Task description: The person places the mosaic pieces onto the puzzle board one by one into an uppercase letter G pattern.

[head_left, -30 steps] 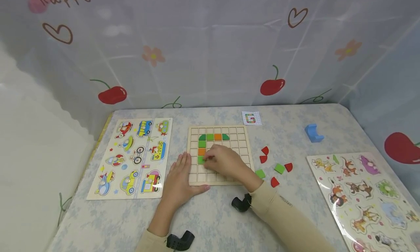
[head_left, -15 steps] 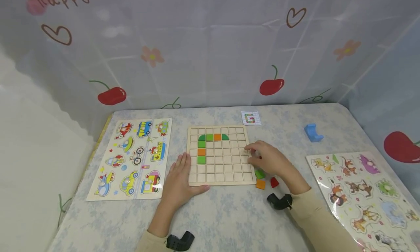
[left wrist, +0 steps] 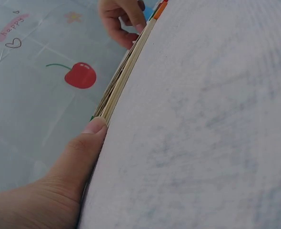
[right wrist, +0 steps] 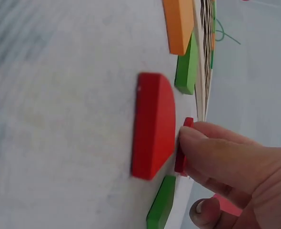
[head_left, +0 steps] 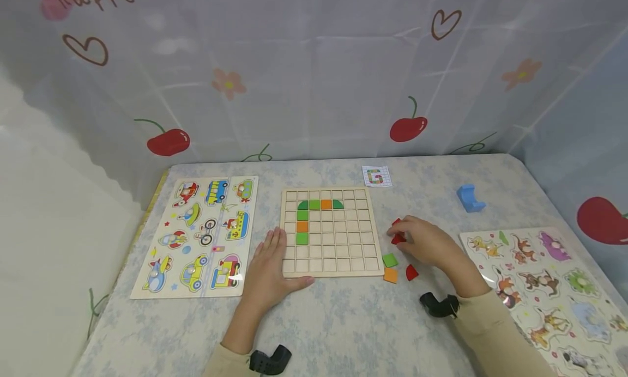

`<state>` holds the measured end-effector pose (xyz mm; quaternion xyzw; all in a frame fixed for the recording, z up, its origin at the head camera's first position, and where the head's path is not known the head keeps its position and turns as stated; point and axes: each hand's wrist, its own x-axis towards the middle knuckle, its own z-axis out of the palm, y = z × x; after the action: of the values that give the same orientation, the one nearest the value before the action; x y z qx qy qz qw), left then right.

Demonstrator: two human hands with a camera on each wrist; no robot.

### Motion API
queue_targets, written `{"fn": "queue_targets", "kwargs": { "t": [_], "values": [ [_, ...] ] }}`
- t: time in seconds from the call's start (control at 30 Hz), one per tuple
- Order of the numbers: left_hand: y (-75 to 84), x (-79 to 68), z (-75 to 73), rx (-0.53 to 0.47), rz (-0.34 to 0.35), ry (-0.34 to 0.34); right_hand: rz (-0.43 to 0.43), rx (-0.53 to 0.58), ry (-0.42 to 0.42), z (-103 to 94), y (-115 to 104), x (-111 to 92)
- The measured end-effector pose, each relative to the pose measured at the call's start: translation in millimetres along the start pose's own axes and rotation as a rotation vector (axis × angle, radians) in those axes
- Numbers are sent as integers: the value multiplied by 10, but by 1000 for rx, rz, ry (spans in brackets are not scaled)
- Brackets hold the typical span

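My left hand [head_left: 265,271] lies with straight fingers along the left edge of a wooden grid board [head_left: 345,250], thumb at its front edge. In the left wrist view the thumb [left wrist: 81,150] touches the board's side. Green and orange tiles sit in the grid, down one column and along one row. Right of the board, my right hand [head_left: 432,245] pinches a small red quarter-circle tile [head_left: 398,238] between thumb and fingers. The right wrist view shows this red tile [right wrist: 182,150] at the thumb tip, close to the tabletop. Another red tile [head_left: 396,222] lies just beyond the fingers.
Near the board's right edge lie a green square [head_left: 390,260], an orange square [head_left: 390,275] and a red quarter-circle [head_left: 411,272]. A pattern card [head_left: 376,176] is behind the board. A vehicle puzzle [head_left: 196,238] stands left, an animal puzzle [head_left: 539,279] right, a blue block [head_left: 470,198] farther back.
My right hand has left the green square in the grid's left column and moved right, off the board, to the red tiles. The left hand stays in place.
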<state>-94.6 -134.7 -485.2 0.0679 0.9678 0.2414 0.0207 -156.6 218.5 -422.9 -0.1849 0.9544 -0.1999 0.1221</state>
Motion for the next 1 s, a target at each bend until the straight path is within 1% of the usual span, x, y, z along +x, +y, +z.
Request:
{"fn": "queue_targets", "kwargs": {
  "t": [0.1,0.17,0.4,0.53,0.67,0.83,0.93,1.0],
  "values": [
    [5,2,-5,-1,0,-2,46,-17,7,2,24,-16],
    [7,2,-7,-3,-2,-2,54,-6,8,3,43,-19],
    [11,2,-6,-4,-9,-9,33,127,2,20,127,-38],
    [13,2,-10,-4,-11,-13,-4,177,53,37,140,-25],
    [10,0,-15,-6,-4,-6,-43,247,83,60,61,28],
    [5,-3,-11,-7,-2,-1,-48,308,18,122,-122,136],
    [4,-4,-6,-13,-5,-4,-74,307,-28,168,-234,208],
    [6,-3,-4,-16,-6,-9,-104,308,-43,200,-305,254]
  ]
}}
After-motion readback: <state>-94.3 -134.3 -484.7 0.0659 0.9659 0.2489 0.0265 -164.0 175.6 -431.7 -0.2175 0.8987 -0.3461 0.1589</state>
